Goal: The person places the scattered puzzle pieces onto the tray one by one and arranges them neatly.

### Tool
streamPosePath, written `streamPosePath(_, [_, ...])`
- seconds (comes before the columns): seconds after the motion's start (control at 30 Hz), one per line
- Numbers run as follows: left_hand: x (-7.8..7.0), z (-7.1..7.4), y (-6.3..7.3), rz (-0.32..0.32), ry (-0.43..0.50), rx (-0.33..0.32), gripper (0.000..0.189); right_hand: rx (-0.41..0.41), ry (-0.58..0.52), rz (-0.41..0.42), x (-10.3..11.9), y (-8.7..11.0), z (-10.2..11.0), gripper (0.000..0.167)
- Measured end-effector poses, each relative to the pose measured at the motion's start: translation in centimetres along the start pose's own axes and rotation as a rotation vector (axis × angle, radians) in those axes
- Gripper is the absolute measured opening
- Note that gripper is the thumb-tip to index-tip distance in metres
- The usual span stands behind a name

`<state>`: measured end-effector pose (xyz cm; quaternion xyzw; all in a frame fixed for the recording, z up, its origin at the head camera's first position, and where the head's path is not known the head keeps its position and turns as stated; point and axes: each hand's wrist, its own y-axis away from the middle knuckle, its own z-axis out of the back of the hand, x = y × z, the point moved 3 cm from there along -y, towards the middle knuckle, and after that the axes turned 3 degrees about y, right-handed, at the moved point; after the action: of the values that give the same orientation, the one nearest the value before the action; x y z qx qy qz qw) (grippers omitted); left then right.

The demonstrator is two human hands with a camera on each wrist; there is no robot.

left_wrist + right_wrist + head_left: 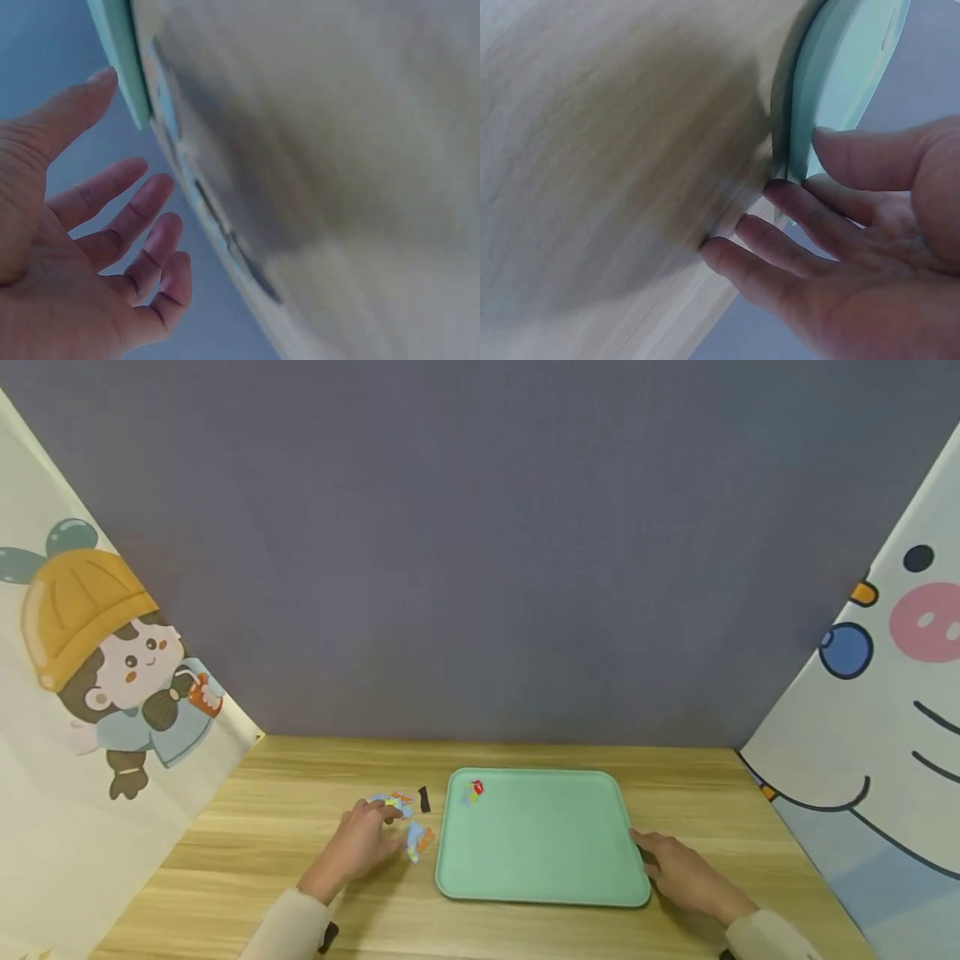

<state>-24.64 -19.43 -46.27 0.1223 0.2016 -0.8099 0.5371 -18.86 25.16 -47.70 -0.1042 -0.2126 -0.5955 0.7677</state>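
Steadying the tray [540, 843], apparently, the right hand [681, 875] spreads at its right edge; the left hand [358, 843] spreads beside multicoloured cutouts [416, 838].

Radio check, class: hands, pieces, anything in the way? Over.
Left hand empty, near blue-orange pieces. Right hand at right edge of tray. Red-marked piece in tray's far left corner. Possibly in the way: black piece between left hand and tray.
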Motion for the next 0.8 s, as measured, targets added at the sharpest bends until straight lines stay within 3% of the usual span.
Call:
streamPosePath(0.17, [0.2,-1.8,-0.1,0.001,-0.001,0.064,0.054,-0.021,0.000,0.020,0.0,0.2,0.0,0.049])
streamPosePath(0.37, [-0.3,-2.4,-0.8,-0.015,-0.026,0.099,0.055,-0.034,0.006,0.017,0.2,0.3,0.1,0.050])
streamPosePath(0.5, [-0.6,-2.3,-1.2,0.025,-0.058,0.157,0.053,-0.023,0.004,0.007,0.3,0.3,0.2,0.050])
streamPosePath(0.63, [-0.8,-2.0,-1.2,0.082,-0.027,0.196,0.049,-0.010,0.007,-0.005,0.4,0.3,0.1,0.050])
streamPosePath(0.8, [-0.9,-2.0,-1.1,0.123,-0.021,0.193,0.042,-0.006,0.026,-0.010,0.2,0.2,0.0,0.050])
